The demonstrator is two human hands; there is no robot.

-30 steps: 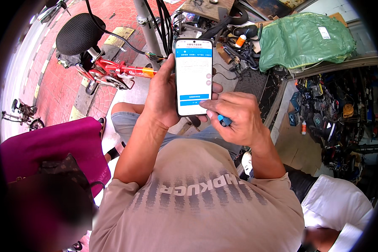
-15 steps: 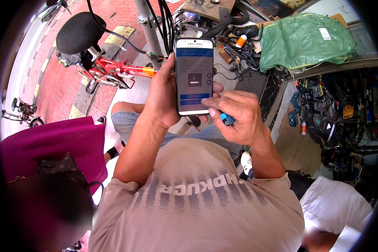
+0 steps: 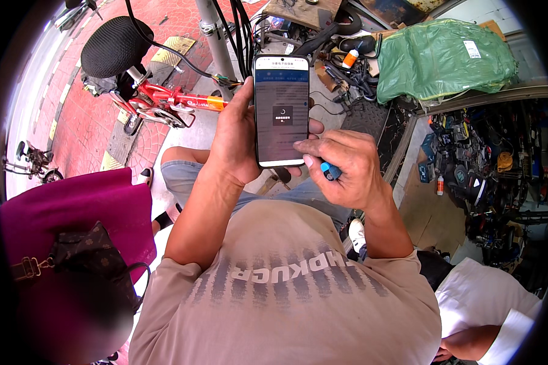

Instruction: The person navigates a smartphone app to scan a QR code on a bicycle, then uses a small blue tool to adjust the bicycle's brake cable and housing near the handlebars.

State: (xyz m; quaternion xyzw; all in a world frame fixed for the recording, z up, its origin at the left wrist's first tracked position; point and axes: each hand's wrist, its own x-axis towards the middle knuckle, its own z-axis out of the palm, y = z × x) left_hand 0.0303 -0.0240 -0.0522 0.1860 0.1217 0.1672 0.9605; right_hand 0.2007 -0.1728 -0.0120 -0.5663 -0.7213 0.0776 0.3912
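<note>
Red paving (image 3: 61,97) spreads to the left of the phone (image 3: 283,125), patterned in curved joints, and gives way to a pale grey floor (image 3: 199,135) nearer the phone. On that side a red bicycle frame (image 3: 186,100) and a black mesh-textured saddle (image 3: 117,47) stand just beyond the left hand (image 3: 234,146). Above the phone, slightly to its left, a grey metal post (image 3: 216,42) rises next to a bundle of black cables (image 3: 240,36); a small wooden board (image 3: 298,13) lies farther up.

Up and to the right of the phone, a crumpled green plastic sheet (image 3: 444,61) covers something bulky, with an orange-and-white bottle (image 3: 350,59) between the two among dark parts. Well to the right, a dense jumble of tools and parts (image 3: 499,158) borders a tan floor panel (image 3: 432,210).

As for the phone itself, it is upright in the left hand, in front of the wearer's beige shirt (image 3: 274,243) — thumb along one edge, fingertips showing at the other. Its screen is dimmed behind a small dark box. The right hand (image 3: 347,167) is curled around a short blue cylindrical object (image 3: 330,171), index finger at the phone's lower right; whether it touches the glass I cannot tell.

Below and left of the phone hangs magenta cloth (image 3: 97,198) with a dark patterned bag (image 3: 94,252); below and right, a person in white (image 3: 487,295) leans in.
</note>
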